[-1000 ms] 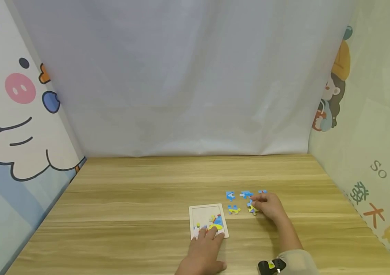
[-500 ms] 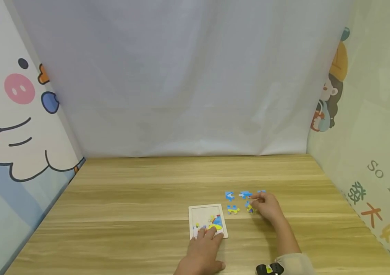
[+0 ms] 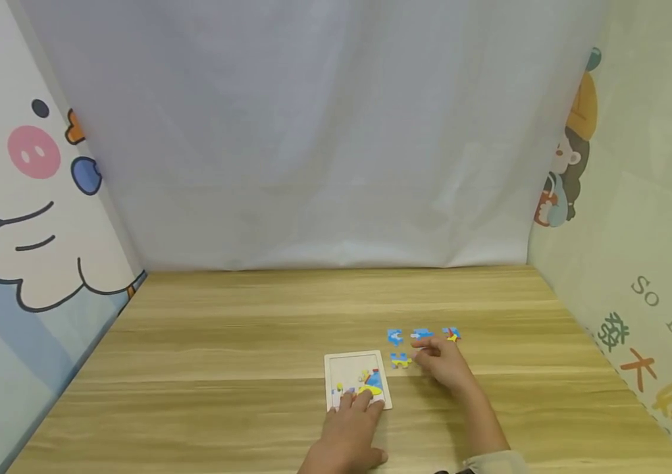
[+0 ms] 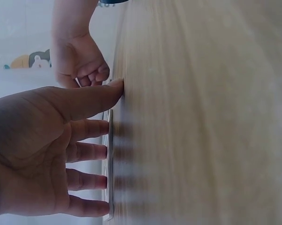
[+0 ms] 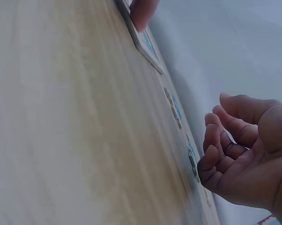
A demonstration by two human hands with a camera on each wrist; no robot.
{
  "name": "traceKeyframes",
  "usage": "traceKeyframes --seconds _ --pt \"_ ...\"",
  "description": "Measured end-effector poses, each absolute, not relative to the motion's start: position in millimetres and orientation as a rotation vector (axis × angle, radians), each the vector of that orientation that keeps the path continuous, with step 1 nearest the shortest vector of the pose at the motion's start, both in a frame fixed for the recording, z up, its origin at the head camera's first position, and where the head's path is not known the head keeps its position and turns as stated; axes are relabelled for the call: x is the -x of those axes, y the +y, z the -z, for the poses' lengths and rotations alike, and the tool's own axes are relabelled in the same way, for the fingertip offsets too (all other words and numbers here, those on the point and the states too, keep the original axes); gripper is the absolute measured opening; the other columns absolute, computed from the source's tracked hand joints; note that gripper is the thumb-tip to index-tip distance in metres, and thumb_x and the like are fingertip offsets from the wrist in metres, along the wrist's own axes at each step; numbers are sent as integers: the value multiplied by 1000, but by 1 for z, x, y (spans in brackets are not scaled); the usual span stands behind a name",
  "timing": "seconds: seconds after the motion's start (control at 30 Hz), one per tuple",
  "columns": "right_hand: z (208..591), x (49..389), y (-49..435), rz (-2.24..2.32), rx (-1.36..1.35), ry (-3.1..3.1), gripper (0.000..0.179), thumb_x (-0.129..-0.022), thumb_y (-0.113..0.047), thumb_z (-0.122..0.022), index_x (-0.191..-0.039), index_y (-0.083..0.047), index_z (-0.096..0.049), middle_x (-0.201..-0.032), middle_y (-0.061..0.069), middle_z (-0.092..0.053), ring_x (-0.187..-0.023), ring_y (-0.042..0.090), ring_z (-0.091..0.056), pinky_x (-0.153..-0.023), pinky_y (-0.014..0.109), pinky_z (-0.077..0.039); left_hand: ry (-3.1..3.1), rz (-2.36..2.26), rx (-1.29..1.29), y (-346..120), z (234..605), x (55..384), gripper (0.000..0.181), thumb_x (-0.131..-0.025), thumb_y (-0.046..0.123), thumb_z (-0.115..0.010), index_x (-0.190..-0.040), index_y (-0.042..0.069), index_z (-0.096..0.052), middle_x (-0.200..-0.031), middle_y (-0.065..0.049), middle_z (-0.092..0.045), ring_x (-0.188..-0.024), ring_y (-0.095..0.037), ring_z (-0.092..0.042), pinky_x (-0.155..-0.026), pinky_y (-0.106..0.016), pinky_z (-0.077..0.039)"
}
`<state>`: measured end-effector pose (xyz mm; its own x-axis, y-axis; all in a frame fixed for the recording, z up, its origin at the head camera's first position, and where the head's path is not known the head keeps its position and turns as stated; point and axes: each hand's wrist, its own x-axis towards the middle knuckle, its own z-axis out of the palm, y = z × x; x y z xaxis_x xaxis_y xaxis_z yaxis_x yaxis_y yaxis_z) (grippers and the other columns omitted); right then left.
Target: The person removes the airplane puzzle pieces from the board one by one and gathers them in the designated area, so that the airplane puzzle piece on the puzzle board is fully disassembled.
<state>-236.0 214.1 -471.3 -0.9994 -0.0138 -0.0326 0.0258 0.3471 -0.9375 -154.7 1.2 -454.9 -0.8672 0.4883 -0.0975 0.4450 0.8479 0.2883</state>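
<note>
My left hand (image 3: 347, 431) lies with straight fingers on the near edge of a small wooden puzzle tray (image 3: 328, 378), partly covering the puzzle pieces (image 3: 374, 382) fitted in its lower part. To the tray's right, my right hand (image 3: 445, 368) is low over the loose pieces, its fingers loosely bent. The right wrist view shows nothing between the fingers of this right hand (image 5: 246, 145). Beside it are a blue-and-yellow puzzle piece (image 3: 400, 361) and a blue puzzle piece (image 3: 421, 333). One puzzle piece (image 5: 192, 157) lies close to its curled fingers.
Further back lie a blue-and-white puzzle piece (image 3: 395, 337) and a blue, red and yellow puzzle piece (image 3: 451, 334). The wooden table (image 3: 223, 342) ends at a grey curtain (image 3: 336, 164), with printed panels at both sides.
My right hand has shifted left, hiding a blue-and-yellow puzzle piece from the head view and uncovering the blue, red and yellow one. The left hand and tray stay put.
</note>
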Motion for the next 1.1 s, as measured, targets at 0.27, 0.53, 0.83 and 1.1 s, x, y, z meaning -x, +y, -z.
traceKeyframes --seconds 0.27,0.53,0.83,1.1 --pt "465 232 194 1755 233 2403 23 -86 -2 -60 -106 10 -58 -80 9 -58 -68 21 -55 -56 28 -47 2834 -407 -712 2 452 156 71 -70 38 -79 -130 12 -52 -134 -10 -44 -124 -36 -36 -91 -58 -38" --pt "465 231 180 1588 425 2435 27 -79 4 -58 -105 9 -59 -79 8 -58 -68 17 -54 -57 27 -44 2815 -436 -739 0 453 157 70 -71 38 -78 -130 11 -53 -136 -10 -44 -124 -39 -36 -90 -58 -39" --pt "467 230 169 1386 512 2536 25 -76 3 -65 -101 3 -63 -71 2 -55 -65 14 -48 -56 25 -41 2817 -424 -746 -3 455 156 70 -72 39 -77 -131 11 -53 -137 -10 -43 -125 -40 -36 -90 -58 -39" --pt "471 230 164 1309 478 2592 26 -73 2 -70 -98 -2 -63 -68 1 -49 -61 14 -45 -54 26 -38 2796 -442 -753 -6 453 157 70 -72 39 -77 -132 12 -52 -138 -10 -42 -127 -39 -34 -93 -59 -36"
